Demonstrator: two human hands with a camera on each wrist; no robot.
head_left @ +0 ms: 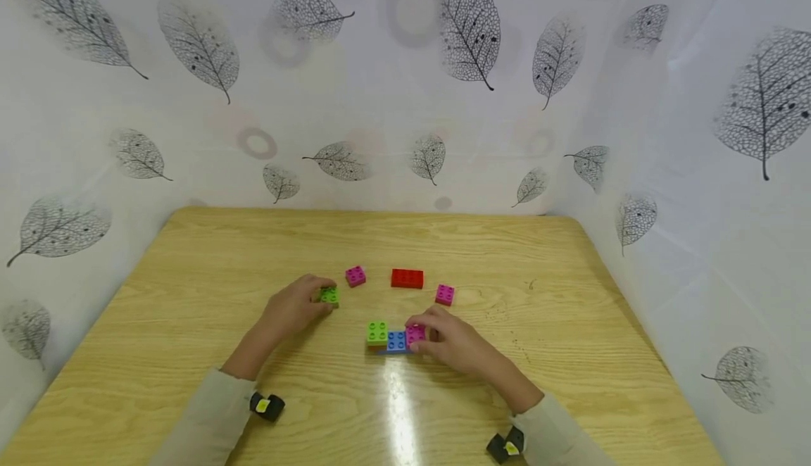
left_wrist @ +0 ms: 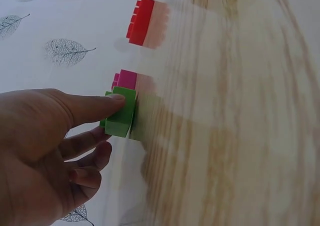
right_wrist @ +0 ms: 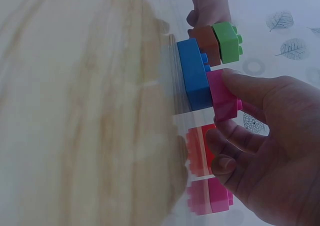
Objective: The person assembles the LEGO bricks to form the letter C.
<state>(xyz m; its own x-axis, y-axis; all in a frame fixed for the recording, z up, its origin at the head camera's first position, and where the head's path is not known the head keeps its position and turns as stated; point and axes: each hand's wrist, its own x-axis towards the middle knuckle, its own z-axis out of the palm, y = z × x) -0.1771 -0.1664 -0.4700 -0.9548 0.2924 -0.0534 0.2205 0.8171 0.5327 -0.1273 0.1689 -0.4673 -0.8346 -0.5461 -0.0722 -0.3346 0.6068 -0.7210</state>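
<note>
My left hand (head_left: 291, 310) pinches a small green toy building brick (head_left: 329, 296) between thumb and fingers, close over the table at left. My right hand (head_left: 459, 341) holds a pink brick (head_left: 415, 335) at the right end of a longer blue brick (head_left: 395, 341). In the right wrist view the pink brick sits against the blue brick's studded side, thumb on top of it. Stacked on the blue brick's other end are a brown brick (right_wrist: 206, 45) and, over it, another green brick (right_wrist: 228, 42). Blue studs show between the two ends.
Beyond the hands lie a red brick (head_left: 407, 279), a loose pink brick (head_left: 355, 276) behind the left hand and another loose pink brick (head_left: 445, 294) just past the right hand. The wooden table (head_left: 507, 255) meets a leaf-patterned white cloth (head_left: 380, 100) at its back and sides.
</note>
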